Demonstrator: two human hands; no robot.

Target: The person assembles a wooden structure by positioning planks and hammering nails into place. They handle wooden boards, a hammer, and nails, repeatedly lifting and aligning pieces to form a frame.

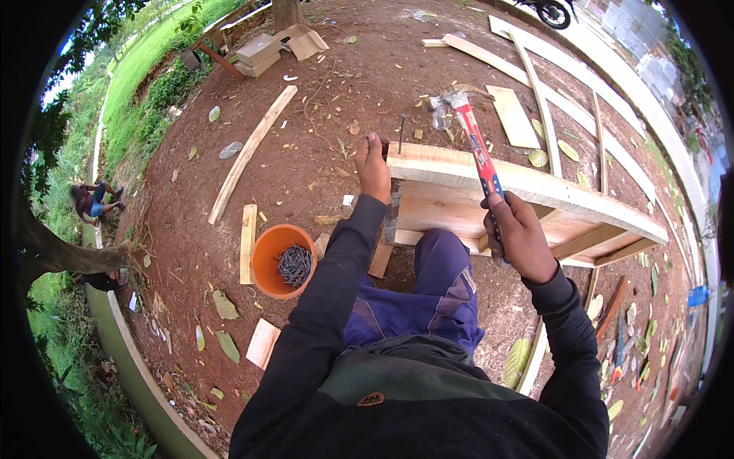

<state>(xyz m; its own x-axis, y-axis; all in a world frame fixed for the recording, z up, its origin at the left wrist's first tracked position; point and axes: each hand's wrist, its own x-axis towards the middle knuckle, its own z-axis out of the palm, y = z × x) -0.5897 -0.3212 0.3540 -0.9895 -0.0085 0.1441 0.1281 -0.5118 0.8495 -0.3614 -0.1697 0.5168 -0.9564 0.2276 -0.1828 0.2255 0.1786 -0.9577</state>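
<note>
I count 2 bare hands of my own — 1 left hand [372, 172] and 1 right hand [521, 233] — and 1 claw hammer with a red-and-blue handle [475, 141]. There's 1 round orange plastic bucket [261, 256], its grey metal nails [294, 265] too heaped for me to number — plus 1 upright dark metal nail [402, 130]. I see 1 pale rectangular wooden frame [443, 164], 3 larger loose pale wooden pieces [248, 245] to my left, and 1 person in blue shorts [95, 203].

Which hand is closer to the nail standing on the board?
Left. The left hand is at the board's end, just left of the nail; the right hand is farther off to the right, holding the hammer.
</note>
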